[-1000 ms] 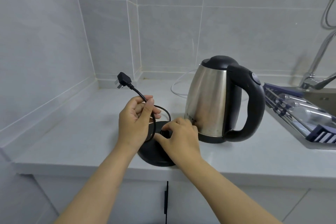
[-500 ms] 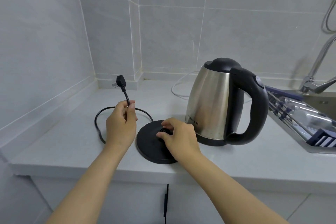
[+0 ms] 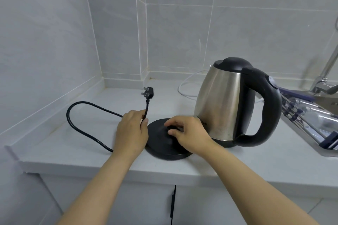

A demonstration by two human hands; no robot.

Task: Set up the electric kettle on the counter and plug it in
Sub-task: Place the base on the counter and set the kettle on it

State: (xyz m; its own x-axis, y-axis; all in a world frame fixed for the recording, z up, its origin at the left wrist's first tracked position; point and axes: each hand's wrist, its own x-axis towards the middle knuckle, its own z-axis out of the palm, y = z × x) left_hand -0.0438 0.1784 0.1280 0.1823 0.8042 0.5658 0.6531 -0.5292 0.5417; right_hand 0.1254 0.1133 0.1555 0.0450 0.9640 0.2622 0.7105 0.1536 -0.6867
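— Both hands work at the near edge of the counter [image 3: 54,144]; the right hand [image 3: 190,134] rests fingers-down on the black base [image 3: 165,142], pinching its centre connector, I'd judge to pin the base while the lead is freed.

— And the left hand [image 3: 132,133]?

— Closed round the black cord [image 3: 82,122] just left of the base; the cord loops out left across the counter and rises past the knuckles to the plug [image 3: 149,92], prongs facing left, held off the surface, probably ready to carry to a socket; none is in view.

— Where's the kettle [image 3: 225,102]?

— Upright just right of the base, not yet seated on it, handle facing right; farther back a white cable [image 3: 184,86] curls by the wall; far right, a sink rack [image 3: 311,115] and tap [image 3: 323,80].
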